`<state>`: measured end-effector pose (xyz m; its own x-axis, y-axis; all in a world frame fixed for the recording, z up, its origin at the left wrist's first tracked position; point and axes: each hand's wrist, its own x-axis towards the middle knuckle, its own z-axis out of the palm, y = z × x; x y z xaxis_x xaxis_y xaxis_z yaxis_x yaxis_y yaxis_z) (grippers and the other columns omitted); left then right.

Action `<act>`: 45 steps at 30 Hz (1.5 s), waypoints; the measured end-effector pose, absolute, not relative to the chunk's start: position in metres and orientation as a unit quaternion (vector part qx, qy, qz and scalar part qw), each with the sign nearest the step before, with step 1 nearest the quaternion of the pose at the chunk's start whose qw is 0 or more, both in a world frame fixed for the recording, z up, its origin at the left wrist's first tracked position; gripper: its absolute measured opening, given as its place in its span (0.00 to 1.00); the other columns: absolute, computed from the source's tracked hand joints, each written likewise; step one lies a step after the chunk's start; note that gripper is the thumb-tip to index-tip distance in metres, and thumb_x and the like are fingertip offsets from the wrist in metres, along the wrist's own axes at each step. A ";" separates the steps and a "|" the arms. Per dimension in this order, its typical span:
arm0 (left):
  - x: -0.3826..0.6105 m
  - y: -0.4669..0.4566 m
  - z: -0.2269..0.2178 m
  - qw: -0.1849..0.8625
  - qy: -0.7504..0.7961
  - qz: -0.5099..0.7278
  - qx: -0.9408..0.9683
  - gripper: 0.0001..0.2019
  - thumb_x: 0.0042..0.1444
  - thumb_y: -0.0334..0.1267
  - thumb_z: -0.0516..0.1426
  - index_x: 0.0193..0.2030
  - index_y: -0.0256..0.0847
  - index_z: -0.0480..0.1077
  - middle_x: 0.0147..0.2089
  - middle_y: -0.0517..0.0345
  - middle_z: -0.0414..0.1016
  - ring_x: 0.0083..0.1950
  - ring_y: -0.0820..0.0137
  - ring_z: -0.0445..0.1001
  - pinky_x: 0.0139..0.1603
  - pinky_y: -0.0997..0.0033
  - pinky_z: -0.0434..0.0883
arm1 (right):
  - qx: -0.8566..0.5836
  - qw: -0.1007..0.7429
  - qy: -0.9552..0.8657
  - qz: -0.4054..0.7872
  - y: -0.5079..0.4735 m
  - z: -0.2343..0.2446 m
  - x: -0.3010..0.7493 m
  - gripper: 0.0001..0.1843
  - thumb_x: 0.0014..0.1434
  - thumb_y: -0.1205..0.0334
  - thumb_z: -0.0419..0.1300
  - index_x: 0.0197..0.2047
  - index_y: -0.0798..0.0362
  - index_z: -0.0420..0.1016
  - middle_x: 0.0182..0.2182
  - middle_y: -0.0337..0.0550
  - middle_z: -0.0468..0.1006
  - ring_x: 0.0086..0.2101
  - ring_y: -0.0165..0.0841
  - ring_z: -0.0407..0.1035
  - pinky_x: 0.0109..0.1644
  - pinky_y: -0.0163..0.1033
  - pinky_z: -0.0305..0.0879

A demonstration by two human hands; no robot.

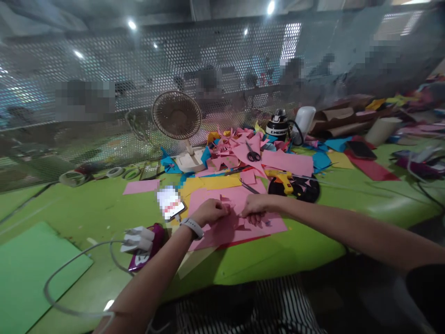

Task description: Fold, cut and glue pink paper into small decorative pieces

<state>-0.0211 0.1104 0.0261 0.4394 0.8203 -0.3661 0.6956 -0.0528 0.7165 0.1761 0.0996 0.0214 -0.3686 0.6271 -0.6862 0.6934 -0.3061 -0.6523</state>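
Note:
My left hand (pixel 210 211), with a pale watch band (pixel 192 228) at the wrist, is closed in a pinch. A small pink paper piece shows at its fingertips. Close beside it, my right hand (pixel 256 207) has its fingers curled downward; what they grip is hidden. Both hands are low over a pink paper sheet (pixel 205 239) with small pink scraps on it. Yellow paper (pixel 222 182) lies just beyond. Dark scissors or tweezers (pixel 249 186) rest behind my right hand, and a yellow glue gun (pixel 285 180) lies on a round black tray (pixel 310 190).
A phone (pixel 170 202) with a lit screen and chargers (pixel 138 239) with a cable are at left. Behind stand a fan (pixel 177 116), a heap of pink scraps (pixel 229 146) with black scissors (pixel 253 156), and a bottle (pixel 277 126). Green foam (pixel 34 278) lies front left.

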 end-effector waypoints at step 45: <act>-0.065 0.117 0.042 0.427 0.480 0.499 0.581 0.13 0.52 0.47 0.55 0.27 0.38 0.66 0.18 0.65 0.64 0.18 0.79 0.62 0.19 0.80 0.59 | 0.426 -0.122 0.855 -0.269 0.057 0.027 0.222 0.18 0.58 0.51 0.52 0.30 0.56 0.75 0.24 0.39 0.73 0.28 0.30 0.66 0.32 0.32 0.58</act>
<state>-0.0651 0.1174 0.0418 0.0404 0.9845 0.1708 0.1324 -0.1747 0.9757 0.2215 0.0573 0.0275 -0.6077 0.7939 -0.0207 0.6632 0.4929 -0.5632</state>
